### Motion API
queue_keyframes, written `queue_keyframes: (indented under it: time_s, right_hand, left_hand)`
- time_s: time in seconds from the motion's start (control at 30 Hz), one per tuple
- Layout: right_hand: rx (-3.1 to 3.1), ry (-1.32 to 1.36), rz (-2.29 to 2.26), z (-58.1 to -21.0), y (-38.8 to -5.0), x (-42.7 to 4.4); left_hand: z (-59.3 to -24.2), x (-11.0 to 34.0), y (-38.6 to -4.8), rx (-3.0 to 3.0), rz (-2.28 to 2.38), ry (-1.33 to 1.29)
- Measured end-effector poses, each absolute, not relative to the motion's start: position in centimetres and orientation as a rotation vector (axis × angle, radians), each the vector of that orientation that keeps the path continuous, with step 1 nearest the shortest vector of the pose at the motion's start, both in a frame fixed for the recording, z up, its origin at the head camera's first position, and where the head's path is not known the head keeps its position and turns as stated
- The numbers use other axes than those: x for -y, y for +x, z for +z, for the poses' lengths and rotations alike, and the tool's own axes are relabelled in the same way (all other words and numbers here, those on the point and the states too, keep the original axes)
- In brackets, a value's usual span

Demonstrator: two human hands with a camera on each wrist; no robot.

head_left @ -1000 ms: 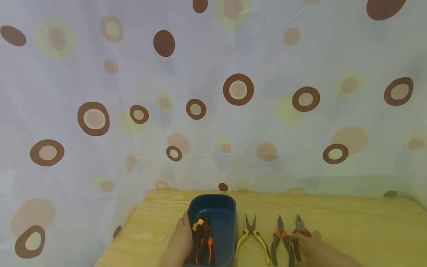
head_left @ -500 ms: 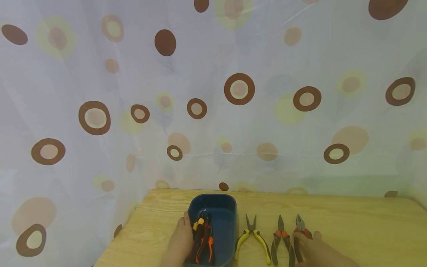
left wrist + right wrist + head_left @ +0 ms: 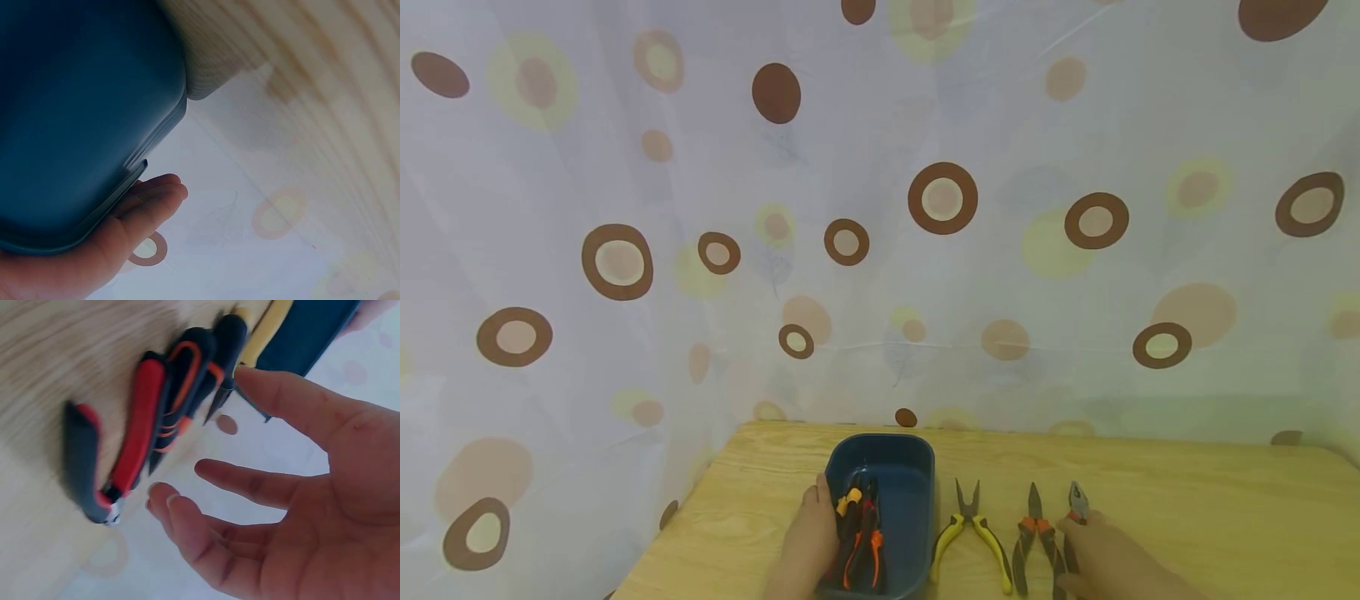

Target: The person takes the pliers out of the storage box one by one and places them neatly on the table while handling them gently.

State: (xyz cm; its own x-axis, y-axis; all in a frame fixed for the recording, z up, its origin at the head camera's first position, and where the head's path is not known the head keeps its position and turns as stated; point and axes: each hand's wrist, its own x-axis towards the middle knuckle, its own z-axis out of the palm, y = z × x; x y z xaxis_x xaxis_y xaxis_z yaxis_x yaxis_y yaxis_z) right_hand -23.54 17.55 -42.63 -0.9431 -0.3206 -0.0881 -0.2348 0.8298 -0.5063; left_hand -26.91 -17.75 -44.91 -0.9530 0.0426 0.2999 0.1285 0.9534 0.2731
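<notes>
Since half a second ago, the right hand (image 3: 1108,554) has crept a bit further over the red and black pliers (image 3: 139,434), so less of their red shows from the head. These pliers lie on the wooden table (image 3: 1232,517), last in the row toward 3 o'clock. They are longest from 12 to 6 o'clock: the nose points to 12 and the two legs spread toward 6. The right hand is the near one, at 5 o'clock from the nose. Its thumb and fingers are spread, with a gap to the pliers in the right wrist view, and it pinches nothing.

Going toward 9 o'clock come the orange and black pliers (image 3: 1035,523), the yellow pliers (image 3: 969,518), then the blue box (image 3: 904,517) with tools (image 3: 867,533) in it. At the box's 9 o'clock side, the left hand (image 3: 810,537) rests straight fingers on the wall; I cannot see its thumb
</notes>
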Motion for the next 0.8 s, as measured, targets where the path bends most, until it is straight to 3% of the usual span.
queue_keyframes:
  time_s: [0.47,0.8]
  right_hand:
    - [-2.966,-0.640,-0.978,-38.4,-23.3,-10.5]
    - [-2.768,-0.997,-1.187,-38.1,-24.6,-5.0]
  left_hand:
    - [-45.4,18.0,-27.1,2.783,-0.424,-0.166]
    - [-45.3,18.0,-27.1,2.769,-0.406,-0.165]
